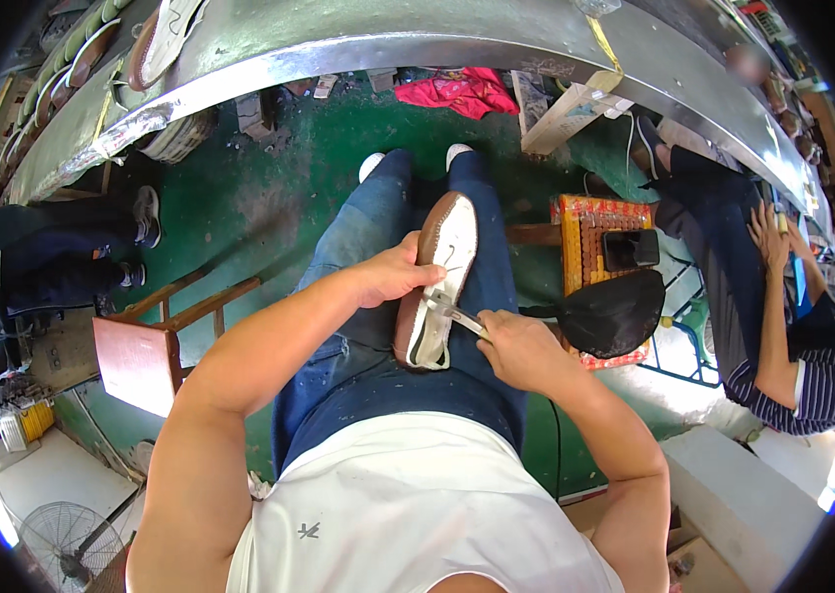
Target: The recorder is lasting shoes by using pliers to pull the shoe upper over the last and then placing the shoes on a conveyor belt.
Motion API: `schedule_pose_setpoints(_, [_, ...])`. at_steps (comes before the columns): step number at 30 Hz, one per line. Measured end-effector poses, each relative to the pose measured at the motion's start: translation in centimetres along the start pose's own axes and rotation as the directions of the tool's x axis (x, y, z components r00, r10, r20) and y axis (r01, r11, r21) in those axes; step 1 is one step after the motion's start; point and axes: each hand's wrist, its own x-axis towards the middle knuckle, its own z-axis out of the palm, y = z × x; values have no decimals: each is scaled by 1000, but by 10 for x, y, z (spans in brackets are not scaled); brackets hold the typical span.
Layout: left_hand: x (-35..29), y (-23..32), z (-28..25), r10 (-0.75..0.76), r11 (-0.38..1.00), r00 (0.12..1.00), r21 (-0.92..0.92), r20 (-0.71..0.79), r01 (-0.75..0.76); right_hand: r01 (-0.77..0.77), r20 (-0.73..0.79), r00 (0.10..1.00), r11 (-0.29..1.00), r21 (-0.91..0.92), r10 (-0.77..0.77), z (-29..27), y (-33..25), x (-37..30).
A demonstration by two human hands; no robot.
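Observation:
Across my thighs lies a shoe (pixel 451 247) with a whitish underside facing up and brown sides; a dark curved line shows on the white part. My left hand (pixel 400 270) is closed around its left side near the middle, thumb lying over the white face. In my right hand (pixel 519 346) is a metal hand tool (pixel 458 314) with a hammer-like head. Its head rests at or just above the shoe, close to my left thumb; I cannot tell whether they touch. My fingers hide the tool's lower handle.
A metal-edged workbench (pixel 338 49) curves across the front, with another shoe (pixel 163 44) on it. To my right, a wooden-slat seat (pixel 585 232) carries a phone (pixel 630 250) and a black cushion-like item (pixel 612 314). A stool (pixel 136 361) stands left. People sit at both sides.

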Motion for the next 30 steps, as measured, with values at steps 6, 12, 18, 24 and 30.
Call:
schedule_pose_setpoints(6, [1,-10,7,-9,1000,1000,-1,-27,9,47,46,999,861,-507,-28,-11,-40,-8])
schedule_pose_setpoints(12, [-3,-14,4,-17,1000,996,-23,-85,15,-37,235,971,997,-71,53,3,-21,2])
schedule_pose_setpoints(18, [-2,-29,7,54,999,991,0,-119,-54,-152,-91,982,974,167,168,50,-22,-27])
schedule_pose_setpoints(24, [-25,-32,28,117,991,993,-69,-26,-119,-321,122,945,933,160,305,27,-16,-34])
schedule_pose_setpoints(30, [-20,-34,36,75,969,996,-240,55,-60,-258,4,965,948,-187,263,34,-38,-44])
